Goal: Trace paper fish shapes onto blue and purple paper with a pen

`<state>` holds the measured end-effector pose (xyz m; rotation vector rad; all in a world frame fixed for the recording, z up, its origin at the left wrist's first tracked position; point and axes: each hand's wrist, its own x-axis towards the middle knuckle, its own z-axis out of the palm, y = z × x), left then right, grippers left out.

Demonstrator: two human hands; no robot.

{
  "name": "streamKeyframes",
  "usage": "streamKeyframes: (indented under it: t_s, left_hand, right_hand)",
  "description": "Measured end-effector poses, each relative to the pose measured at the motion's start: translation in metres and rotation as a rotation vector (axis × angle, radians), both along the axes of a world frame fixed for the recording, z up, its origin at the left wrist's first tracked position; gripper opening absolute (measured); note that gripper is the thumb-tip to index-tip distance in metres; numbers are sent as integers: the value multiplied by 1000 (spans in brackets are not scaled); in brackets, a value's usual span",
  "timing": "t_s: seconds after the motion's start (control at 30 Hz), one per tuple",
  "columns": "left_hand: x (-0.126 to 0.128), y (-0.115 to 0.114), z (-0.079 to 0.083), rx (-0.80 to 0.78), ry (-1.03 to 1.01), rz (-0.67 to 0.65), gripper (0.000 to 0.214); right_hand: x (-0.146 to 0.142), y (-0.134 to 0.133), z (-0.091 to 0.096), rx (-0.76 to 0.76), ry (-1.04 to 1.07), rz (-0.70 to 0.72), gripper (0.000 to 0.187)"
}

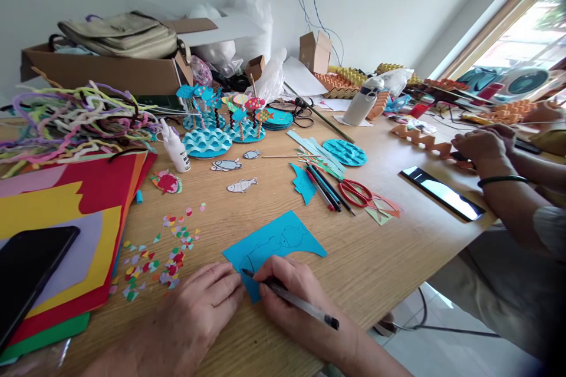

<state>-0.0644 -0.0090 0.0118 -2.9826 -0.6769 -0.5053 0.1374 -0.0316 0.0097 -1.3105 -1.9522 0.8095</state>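
Note:
My right hand [295, 297] grips a black-tipped pen [292, 299], its tip pressed on a blue paper sheet [276, 244] with drawn fish outlines. My left hand [201, 312] lies flat on the wooden table [247, 212], fingers stretched, its fingertips touching the blue sheet's near left corner. Small coloured paper scraps [165, 250] are scattered just left of the sheet.
Coloured card sheets [66, 218] and a black phone [26, 274] lie at left. Red scissors [356, 191], pens [325, 185], a glue bottle [175, 147], paper fish [242, 185] and blue wave models [207, 141] fill the middle. Another person's hands [484, 147] work at right beside a phone [442, 193].

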Motion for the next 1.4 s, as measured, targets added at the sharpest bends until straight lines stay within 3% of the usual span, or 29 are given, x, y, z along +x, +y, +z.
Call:
streamKeyframes:
  t_s: [0.33,0.67,1.1,1.4]
  left_hand:
    - [-3,0,0,-3,35,-15,32]
    - [0,1,4,-81,-49,1,30]
    - [-4,-2,2,-18,22,-5,31]
    - [1,1,3,32,-51,-15,30]
  right_hand:
    - [1,1,0,27,20,15,15]
    - [4,-1,-4,2,67,-67,13]
    - [3,0,-2,14,8,-81,14]
    - [3,0,-2,37,-2,-77,16]
